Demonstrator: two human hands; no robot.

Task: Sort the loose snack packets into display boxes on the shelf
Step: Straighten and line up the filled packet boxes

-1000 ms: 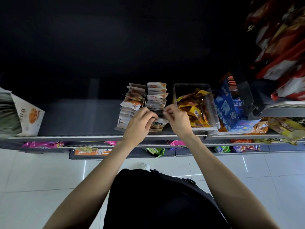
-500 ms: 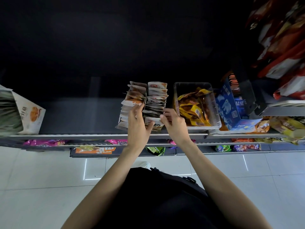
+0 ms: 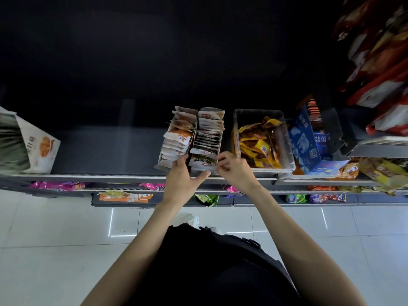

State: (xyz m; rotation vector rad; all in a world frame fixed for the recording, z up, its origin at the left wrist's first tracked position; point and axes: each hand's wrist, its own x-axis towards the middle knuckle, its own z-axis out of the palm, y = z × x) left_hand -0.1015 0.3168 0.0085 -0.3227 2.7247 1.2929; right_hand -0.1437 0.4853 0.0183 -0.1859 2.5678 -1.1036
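Note:
A cardboard display box (image 3: 162, 166) stands at the shelf's front edge with two rows of upright snack packets: orange-and-white ones (image 3: 176, 140) on the left, dark-and-white ones (image 3: 208, 135) on the right. The front dark packet (image 3: 202, 162) leans toward me. My left hand (image 3: 182, 182) lies against the box front, fingers straight up by the divider and thumb stretched along the packet's lower edge. My right hand (image 3: 235, 171) pinches that packet's right edge with curled fingers.
A clear plastic bin (image 3: 288, 170) of yellow and orange packets sits right of the box, then a blue carton (image 3: 309, 142). A large bag (image 3: 37, 149) lies far left on the shelf (image 3: 110, 178). Red bags (image 3: 386, 74) hang upper right. Loose packets (image 3: 57, 185) fill the lower shelf.
Both hands have slid down from the top of the right row to the box's front. My left hand went from flat over the rows to spread against the front packet.

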